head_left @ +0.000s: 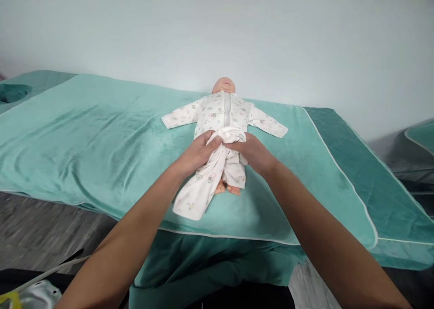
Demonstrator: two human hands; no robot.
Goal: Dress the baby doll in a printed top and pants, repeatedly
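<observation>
A baby doll (pixel 224 86) lies on its back on a green velvety sheet (pixel 111 119), its head toward the wall. It wears a white printed baby shirt (pixel 212 112) with the sleeves spread to both sides. Over its legs I hold white printed baby pants (pixel 195 196), bunched at the waistband, one leg trailing toward the lower left. My left hand (pixel 203 150) is closed on the left side of the gathered cloth, thumb on top. My right hand (pixel 254 151) grips the other side. Below the cloth the doll's bare feet (pixel 233 190) show; its legs are mostly hidden.
The bed stands against a white wall (pixel 135 33). Darker green cloth (pixel 366 164) covers its right end. A yellow and white object (pixel 34 295) with a pale cord lies at the lower left. Grey floor (pixel 44 227) shows beyond the bed's front edge.
</observation>
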